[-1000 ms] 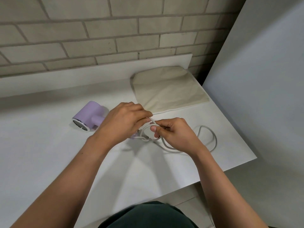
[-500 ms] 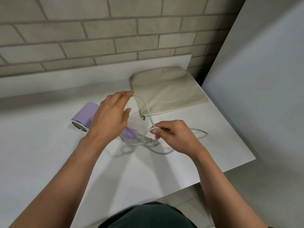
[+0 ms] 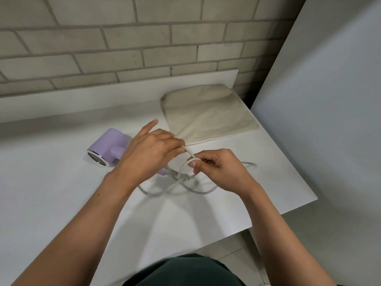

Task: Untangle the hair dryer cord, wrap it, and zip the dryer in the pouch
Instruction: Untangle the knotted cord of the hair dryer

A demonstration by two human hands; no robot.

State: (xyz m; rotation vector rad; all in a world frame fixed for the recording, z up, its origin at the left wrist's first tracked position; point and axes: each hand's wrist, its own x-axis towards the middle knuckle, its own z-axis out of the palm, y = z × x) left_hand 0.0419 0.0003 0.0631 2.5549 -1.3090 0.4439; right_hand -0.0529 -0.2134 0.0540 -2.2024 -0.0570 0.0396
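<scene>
stage: untangling, cord (image 3: 186,189) looped and crossed, unwrapped | left hand (image 3: 151,150) pinched cord, forefinger out | right hand (image 3: 219,169) closed on loop | dryer (image 3: 107,146) mid-bench | pouch (image 3: 208,113) flat, empty, far right corner

Both bare forearms are reaching forward; left hand (image 3: 150,149) is pinching the cord (image 3: 190,154), index finger extended; right hand (image 3: 222,170) is gripping a loop.
</scene>
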